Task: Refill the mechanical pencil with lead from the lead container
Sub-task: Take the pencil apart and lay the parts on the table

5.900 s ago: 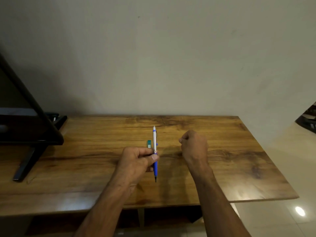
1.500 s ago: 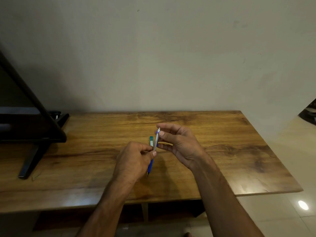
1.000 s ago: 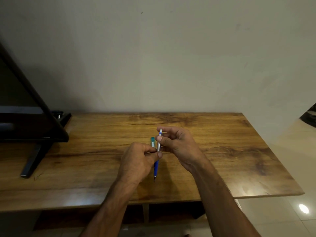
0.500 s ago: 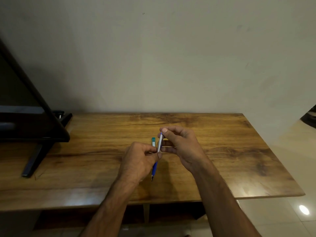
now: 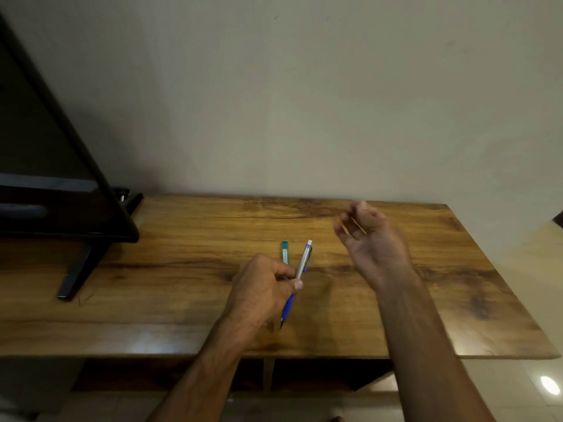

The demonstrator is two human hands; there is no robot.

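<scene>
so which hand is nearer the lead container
Left. The left hand, gripping the pencil, is just short of the lead container; the right hand is well to its right.

Right hand (image 5: 373, 239) blurred, mechanical pencil (image 5: 305, 256) and lead container (image 5: 284, 252) partly behind left hand (image 5: 262, 290), screen (image 5: 39, 166) cropped.

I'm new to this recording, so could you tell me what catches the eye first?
A silver-and-blue mechanical pencil stands out, held tilted in the left-hand grip above the middle of the wooden table. Beside it, a teal lead container lies on the wood; the blurred right-hand grip is raised to the right.
</scene>
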